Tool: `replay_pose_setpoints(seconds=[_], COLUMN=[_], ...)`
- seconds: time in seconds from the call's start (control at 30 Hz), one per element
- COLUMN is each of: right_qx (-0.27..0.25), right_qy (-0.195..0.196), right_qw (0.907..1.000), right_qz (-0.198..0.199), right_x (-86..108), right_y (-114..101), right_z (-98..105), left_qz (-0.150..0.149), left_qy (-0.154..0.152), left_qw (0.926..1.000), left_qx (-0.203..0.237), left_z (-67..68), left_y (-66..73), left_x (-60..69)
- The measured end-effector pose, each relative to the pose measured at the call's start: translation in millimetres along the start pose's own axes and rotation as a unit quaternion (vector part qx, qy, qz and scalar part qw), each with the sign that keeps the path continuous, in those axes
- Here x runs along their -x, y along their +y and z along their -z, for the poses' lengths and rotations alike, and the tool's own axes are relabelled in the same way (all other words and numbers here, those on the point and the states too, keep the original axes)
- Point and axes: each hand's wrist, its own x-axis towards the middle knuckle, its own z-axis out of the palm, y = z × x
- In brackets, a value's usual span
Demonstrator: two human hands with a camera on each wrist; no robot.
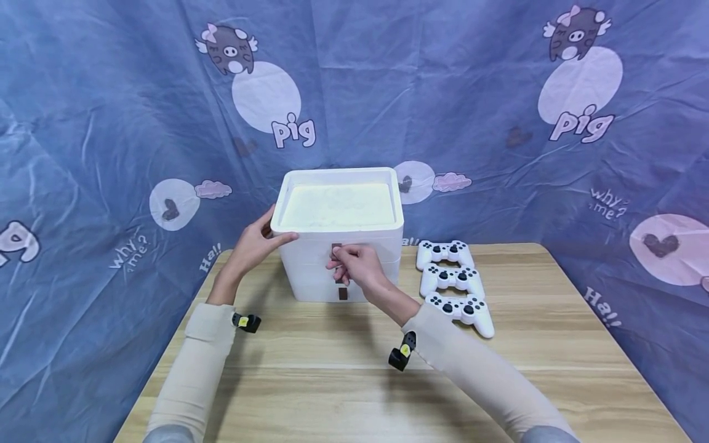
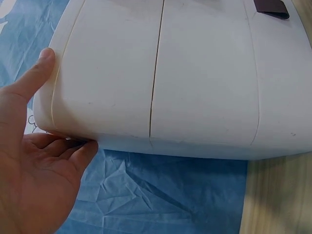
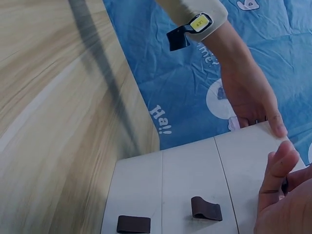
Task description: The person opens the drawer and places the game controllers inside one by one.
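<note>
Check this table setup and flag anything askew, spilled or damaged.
Nothing stands out: the white drawer box sits upright, its fronts look flush, and the three white controllers lie in a tidy row beside it.

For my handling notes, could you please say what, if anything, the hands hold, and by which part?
The left hand grips the white boxy drawer unit by its upper front left corner; the right hand pinches its top brown rectangular tab.

The box (image 1: pixel 310 261) looks smooth plastic, the backdrop (image 1: pixel 360 86) wrinkled cloth.
</note>
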Motion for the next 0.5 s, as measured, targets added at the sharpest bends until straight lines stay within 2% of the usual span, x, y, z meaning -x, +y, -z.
replay_pose_setpoints(seconds=[0.5], right_qx=[0.043], right_qy=[0.005], right_qw=[0.9987], right_qz=[0.025], right_x=[7.3], right_y=[3.9], right_z=[1.1], left_qz=[-0.008], left_qy=[-0.01], left_qw=[0.9999], left_qx=[-0.002], left_z=[1.3], left_y=[-0.6], left_x=[-0.6])
